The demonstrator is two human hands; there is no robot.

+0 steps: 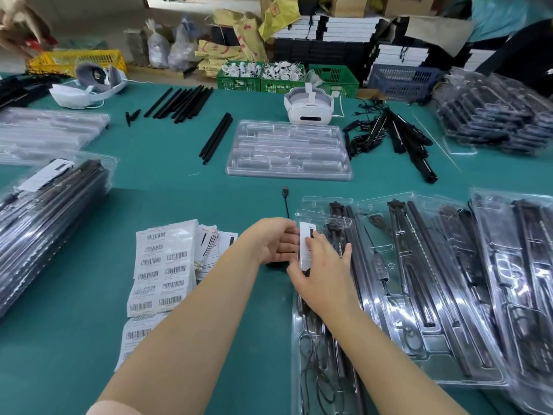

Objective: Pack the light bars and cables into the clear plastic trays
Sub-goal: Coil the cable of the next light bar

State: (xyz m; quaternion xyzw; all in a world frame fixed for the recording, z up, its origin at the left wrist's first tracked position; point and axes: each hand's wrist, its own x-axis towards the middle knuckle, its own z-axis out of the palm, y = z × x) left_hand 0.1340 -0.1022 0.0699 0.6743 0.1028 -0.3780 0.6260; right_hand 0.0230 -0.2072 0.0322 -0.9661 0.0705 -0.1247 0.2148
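Head view: your left hand (273, 239) lies palm-up with straight fingers under a white card (306, 245), while your right hand (321, 275) pinches that card over the near clear tray (299, 324) on the green bench (233, 181). Card print is unreadable. Barcode label sheets (158, 268) sit left. Black light bars (356, 265) and cables (312, 351) fill the tray.

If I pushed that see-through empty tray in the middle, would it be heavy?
Probably not: the empty clear tray looks like thin moulded plastic, so it should slide easily on the green table. It may flex if lifted by one corner.
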